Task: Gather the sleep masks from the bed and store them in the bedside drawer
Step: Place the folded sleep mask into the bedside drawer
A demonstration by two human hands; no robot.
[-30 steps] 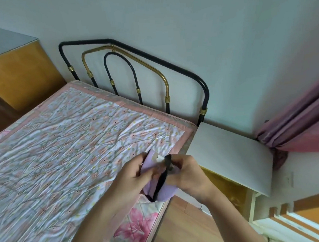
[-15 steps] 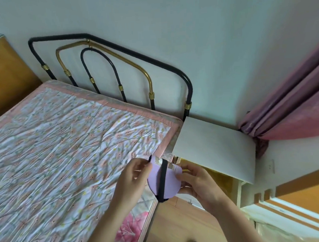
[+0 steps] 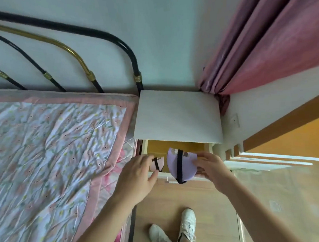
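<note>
Lilac mask pinched in the right hand, pink mask in the left hand — both over the open drawer. Bed looks cleared; dropping in and shutting remain.

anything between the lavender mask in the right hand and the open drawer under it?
Nothing visible. In the head view the lavender mask, held by the right hand, hangs over the open drawer; a pink mask sits beside it at the left hand.

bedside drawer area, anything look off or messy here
Nothing stands out. The yellow-lined bedside drawer is open, the right hand holds a folded lilac sleep mask over it, the left hand a pink sleep mask.
</note>
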